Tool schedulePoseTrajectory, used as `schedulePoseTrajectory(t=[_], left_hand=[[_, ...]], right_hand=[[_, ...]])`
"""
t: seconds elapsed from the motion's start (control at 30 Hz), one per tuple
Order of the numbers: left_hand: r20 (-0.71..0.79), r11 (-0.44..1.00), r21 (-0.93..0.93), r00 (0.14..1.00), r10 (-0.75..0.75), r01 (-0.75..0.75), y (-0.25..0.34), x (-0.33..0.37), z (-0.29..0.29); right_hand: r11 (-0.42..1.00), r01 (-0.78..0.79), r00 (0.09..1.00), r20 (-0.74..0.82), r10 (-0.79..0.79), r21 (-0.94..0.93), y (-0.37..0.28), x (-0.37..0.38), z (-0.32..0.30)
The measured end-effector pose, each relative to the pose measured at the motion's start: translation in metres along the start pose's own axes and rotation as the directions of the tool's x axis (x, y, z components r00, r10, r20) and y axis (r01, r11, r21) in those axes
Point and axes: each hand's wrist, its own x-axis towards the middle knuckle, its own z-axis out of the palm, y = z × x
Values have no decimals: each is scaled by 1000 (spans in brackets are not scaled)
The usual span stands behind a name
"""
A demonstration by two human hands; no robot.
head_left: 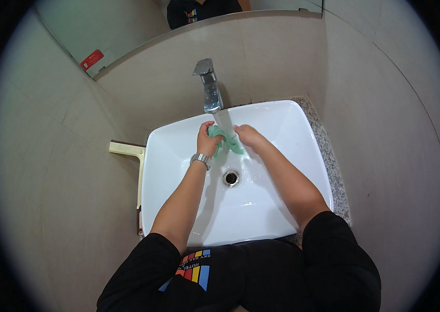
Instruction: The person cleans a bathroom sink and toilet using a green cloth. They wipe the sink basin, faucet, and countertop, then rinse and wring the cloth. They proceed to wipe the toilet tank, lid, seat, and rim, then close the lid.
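Left hand [207,142] right in the thick of it, fingers curled closed on a soft green cloth [233,144]! Across the bunched fabric, the right hand [248,136] is bent in close, fingertips beside the cloth's other side; whether they grip it, I can't tell. The cloth hangs between the two sets of fingers, its loose end dipping just below the right ones. Straight above the fingers, the chrome faucet [211,93], with what looks like water coming down between them! Just behind the left fingers, a metal-banded watch [201,160] on the wrist. Below both hands, the dark drain [231,178]; all around them, the white basin [241,218]; beyond its right edge, speckled stone [329,151].
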Motion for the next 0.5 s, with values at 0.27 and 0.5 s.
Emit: schedulePoseTrajectory(t=[0.27,0.5], left_hand=[[74,812,-583,995,71,-15,15,-22,29],[32,740,-589,925,-380,324,-31,42,12]], right_hand=[[547,-360,923,374,91,756,-13,12,22],[650,-258,938,348,-10,714,-16,17,36]])
